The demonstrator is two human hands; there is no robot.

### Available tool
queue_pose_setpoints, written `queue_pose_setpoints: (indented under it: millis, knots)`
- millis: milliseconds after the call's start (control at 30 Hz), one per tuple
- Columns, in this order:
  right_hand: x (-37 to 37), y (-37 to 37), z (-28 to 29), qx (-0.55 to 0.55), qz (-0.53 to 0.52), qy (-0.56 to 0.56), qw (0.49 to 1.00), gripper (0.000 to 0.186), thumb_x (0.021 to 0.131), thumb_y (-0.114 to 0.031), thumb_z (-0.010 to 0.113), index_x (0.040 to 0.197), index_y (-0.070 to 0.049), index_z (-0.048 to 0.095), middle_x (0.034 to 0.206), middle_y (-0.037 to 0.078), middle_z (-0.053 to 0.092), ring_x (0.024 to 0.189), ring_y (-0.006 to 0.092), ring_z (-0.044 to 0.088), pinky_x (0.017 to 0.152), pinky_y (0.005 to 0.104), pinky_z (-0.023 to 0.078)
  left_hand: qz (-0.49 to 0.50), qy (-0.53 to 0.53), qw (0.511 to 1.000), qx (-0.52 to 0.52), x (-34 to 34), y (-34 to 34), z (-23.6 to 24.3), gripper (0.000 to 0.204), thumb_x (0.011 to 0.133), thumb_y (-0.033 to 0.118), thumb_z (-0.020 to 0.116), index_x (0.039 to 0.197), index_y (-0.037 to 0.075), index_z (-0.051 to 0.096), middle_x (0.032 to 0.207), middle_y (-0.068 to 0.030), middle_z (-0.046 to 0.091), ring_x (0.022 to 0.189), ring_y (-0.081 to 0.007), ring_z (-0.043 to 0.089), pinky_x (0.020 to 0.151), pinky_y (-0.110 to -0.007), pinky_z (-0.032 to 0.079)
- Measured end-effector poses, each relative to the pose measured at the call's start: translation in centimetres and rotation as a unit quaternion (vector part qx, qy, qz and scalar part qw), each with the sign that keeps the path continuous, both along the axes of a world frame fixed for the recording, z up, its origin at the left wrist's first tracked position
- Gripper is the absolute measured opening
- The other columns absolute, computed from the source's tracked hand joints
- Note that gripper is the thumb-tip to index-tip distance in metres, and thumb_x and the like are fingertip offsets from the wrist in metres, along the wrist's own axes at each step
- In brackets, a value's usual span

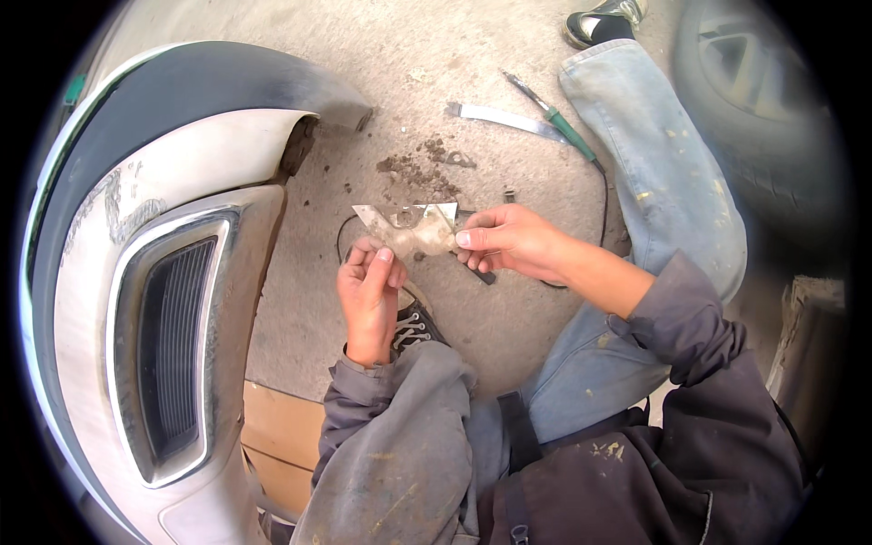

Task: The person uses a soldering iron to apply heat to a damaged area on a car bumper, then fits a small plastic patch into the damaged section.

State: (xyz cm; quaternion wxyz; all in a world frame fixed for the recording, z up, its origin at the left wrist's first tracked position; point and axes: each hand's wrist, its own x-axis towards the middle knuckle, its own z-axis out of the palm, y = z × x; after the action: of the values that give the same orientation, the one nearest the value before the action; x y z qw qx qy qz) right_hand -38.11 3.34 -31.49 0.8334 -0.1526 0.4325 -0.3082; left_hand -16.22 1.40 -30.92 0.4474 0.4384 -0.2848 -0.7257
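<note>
So your bumper [238, 309] takes up the whole left side, pale and scuffed, with a dark band [200, 86] along its outer edge and over the top. The framed opening in the bumper has a dark slatted grille [173, 345] sitting inside it, and there's grime around the inner rim.

Right beside the bumper's lower end you've got some cardboard [282, 425] on the ground [300, 336]. A bit further right of the bumper is your left hand [368, 295], thumb and curled fingers pinching the near left edge of the piece [420, 236]. That piece is off-white, dirty and ragged-edged, held up clear of the bumper on its right side. There's a bright white corner at its far edge, but I can't tell if it's the same part. Your dark laced shoe [413, 329] shows behind that wrist, foot inside.

Crumbly dirt [418, 177] lies right of the bumper's upper end. Your right hand [509, 241], on the piece's side away from the bumper, grips its right end, thumb on top and fingers bent below.

Past that, well right of the bumper: a silvery strip [509, 121], a green-handled iron [569, 133] with a dark cord [606, 209], your paint-spotted jeans [658, 154], and furthest from the bumper, a tyre [772, 173] with a spoked wheel [749, 68] inside it.
</note>
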Motion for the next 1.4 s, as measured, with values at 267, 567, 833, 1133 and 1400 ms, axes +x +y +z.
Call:
queue_pose_setpoints:
  millis: [267, 567, 833, 1133, 1400]
  knots:
    - [0.2, -0.3, 0.7, -0.102, 0.043, 0.066, 0.992, 0.03, 0.08, -0.02, 0.069, 0.099, 0.003, 0.062, 0.081, 0.005, 0.062, 0.071, 0.0108, 0.057, 0.066, 0.0234, 0.047, -0.062, 0.085, 0.994, 0.036, 1.9, -0.2, 0.5, 0.004, 0.085, 0.003, 0.055, 0.089, 0.001, 0.053, 0.069, 0.0006, 0.05, 0.055, -0.0058, 0.038, 0.054, -0.023, 0.034]
    - [-0.1, -0.1, 0.4, -0.111, 0.067, 0.081, 0.988, 0.022, 0.081, -0.013, 0.067, 0.094, 0.003, 0.063, 0.081, 0.007, 0.063, 0.07, 0.0119, 0.058, 0.063, 0.025, 0.048, -0.081, -0.053, 0.995, 0.01, 1.8, -0.4, 1.3, 0.009, 0.085, 0.01, 0.061, 0.086, 0.002, 0.057, 0.065, 0.0025, 0.05, 0.055, -0.0054, 0.041, 0.052, -0.021, 0.033]
    - [0.3, 0.1, 1.1, -0.094, 0.088, 0.061, 0.99, 0.023, 0.084, -0.015, 0.063, 0.098, 0.004, 0.059, 0.081, 0.007, 0.063, 0.069, 0.0122, 0.06, 0.061, 0.0242, 0.049, -0.089, -0.284, 0.953, -0.054, 1.5, -0.6, 1.7, 0.021, 0.086, 0.02, 0.063, 0.074, 0.005, 0.057, 0.061, 0.0045, 0.047, 0.053, -0.0041, 0.04, 0.05, -0.019, 0.029]
    - [1.6, -0.1, 0.2, 0.042, 0.005, -0.099, 0.994, 0.012, 0.087, -0.012, 0.06, 0.094, -0.004, 0.057, 0.082, 0.005, 0.062, 0.072, 0.0126, 0.06, 0.064, 0.0241, 0.049, -0.001, -0.341, 0.937, -0.077, 2.1, -0.8, 0.8, 0.034, 0.093, 0.023, 0.054, 0.064, 0.005, 0.046, 0.061, 0.0048, 0.043, 0.054, -0.0038, 0.033, 0.048, -0.02, 0.027]
    - [6.1, -2.7, -1.7, 0.084, -0.128, -0.298, 0.942, 0.008, 0.087, -0.016, 0.061, 0.091, -0.009, 0.059, 0.086, 0.002, 0.059, 0.076, 0.0105, 0.054, 0.066, 0.0233, 0.044, -0.057, -0.311, 0.927, -0.203, 1.0, -0.2, 2.2, 0.021, 0.084, 0.001, 0.06, 0.104, -0.001, 0.053, 0.088, -0.0023, 0.051, 0.072, -0.0061, 0.046, 0.066, -0.018, 0.039]
